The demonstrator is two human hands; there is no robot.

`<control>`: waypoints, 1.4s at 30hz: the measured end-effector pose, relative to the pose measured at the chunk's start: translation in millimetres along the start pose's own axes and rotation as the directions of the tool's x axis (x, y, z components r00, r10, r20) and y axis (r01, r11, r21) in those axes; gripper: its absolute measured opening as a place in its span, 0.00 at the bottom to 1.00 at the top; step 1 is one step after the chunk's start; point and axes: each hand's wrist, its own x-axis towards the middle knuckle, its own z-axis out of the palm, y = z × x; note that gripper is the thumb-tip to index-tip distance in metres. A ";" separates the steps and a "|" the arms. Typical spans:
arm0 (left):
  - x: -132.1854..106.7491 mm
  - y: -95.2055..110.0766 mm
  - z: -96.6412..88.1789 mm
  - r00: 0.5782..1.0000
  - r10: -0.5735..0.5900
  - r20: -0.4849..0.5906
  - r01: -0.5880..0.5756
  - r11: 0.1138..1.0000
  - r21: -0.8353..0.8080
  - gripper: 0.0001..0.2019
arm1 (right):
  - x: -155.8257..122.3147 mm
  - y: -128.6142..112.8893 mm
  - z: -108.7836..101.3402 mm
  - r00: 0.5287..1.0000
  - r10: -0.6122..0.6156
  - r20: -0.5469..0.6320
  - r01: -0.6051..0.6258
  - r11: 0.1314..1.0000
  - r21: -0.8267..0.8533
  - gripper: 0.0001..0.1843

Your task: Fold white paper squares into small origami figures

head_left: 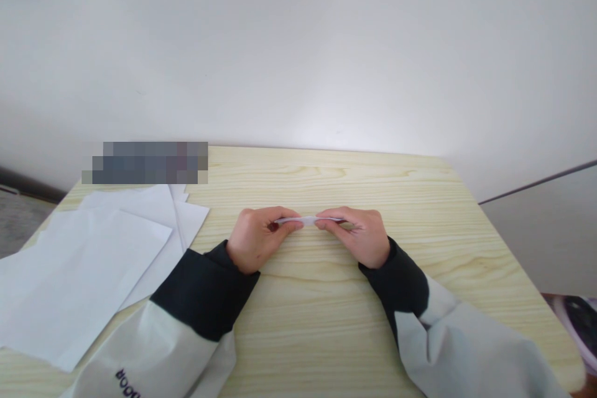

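A narrow folded piece of white paper (308,221) is held level above the middle of the table, seen nearly edge-on. My left hand (261,233) pinches its left end between thumb and fingers. At the right end, my right hand (359,233) pinches it the same way. Both thumbs lie on the near side, with a short stretch of paper showing between them. The curled fingers behind the paper are mostly hidden.
Several loose sheets of white paper (88,273) lie overlapping on the left of the wood-grain table (298,336). Behind them is a pixelated dark object (149,165). A white wall (326,56) stands along the table's far edge.
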 end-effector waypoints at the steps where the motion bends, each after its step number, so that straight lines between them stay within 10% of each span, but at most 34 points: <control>1: -0.1 -0.3 0.4 1.000 0.007 -0.001 -0.007 1.000 -0.002 0.07 | 0.5 -0.2 0.0 1.000 -0.010 -0.002 0.010 1.000 -0.006 0.02; 13: 1.5 -5.6 1.7 0.968 0.249 0.017 -0.250 0.962 0.112 0.04 | 1.5 2.1 -2.4 0.985 -0.156 0.078 0.164 0.980 -0.111 0.07; 42: 0.2 6.5 1.7 0.970 0.222 0.098 -0.231 0.969 0.086 0.06 | 0.7 -6.2 0.1 0.981 -0.169 0.097 0.184 0.969 -0.163 0.05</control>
